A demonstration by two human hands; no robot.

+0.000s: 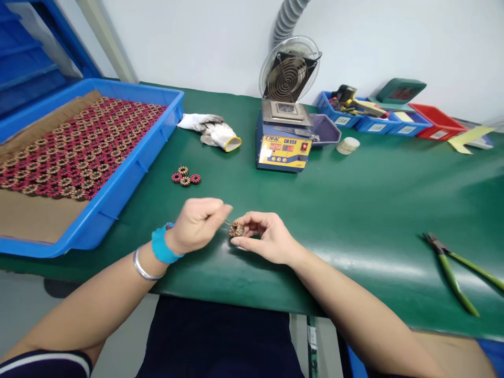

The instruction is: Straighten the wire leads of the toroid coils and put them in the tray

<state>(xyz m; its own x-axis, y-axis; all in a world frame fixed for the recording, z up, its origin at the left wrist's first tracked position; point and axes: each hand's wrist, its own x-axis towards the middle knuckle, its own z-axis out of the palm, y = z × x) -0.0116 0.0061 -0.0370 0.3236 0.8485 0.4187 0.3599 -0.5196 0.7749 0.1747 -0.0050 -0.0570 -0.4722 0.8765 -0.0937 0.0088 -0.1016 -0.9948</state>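
Between the thumb and fingers of my right hand point(270, 239) is a small ring-shaped coil point(236, 230) wound with copper-coloured wire. Thin wire ends stick out from it. To its left, my left hand point(199, 223) is closed in a pinch at a wire end that runs from the coil toward my thumb; the very tip is hidden by my fingers. On the green mat beyond my left hand lies a small group of wound ring coils point(185, 181), some pink and some copper-coloured.
A large blue tray point(129, 184) of ring coils stands left. White gloves point(212, 130) lie behind. A blue-and-yellow solder pot point(283, 144) with a fan stands ahead, a round white container point(348, 146) beside it. Green-handled cutters point(449, 273) lie right; small bins point(378, 123) stand back right.
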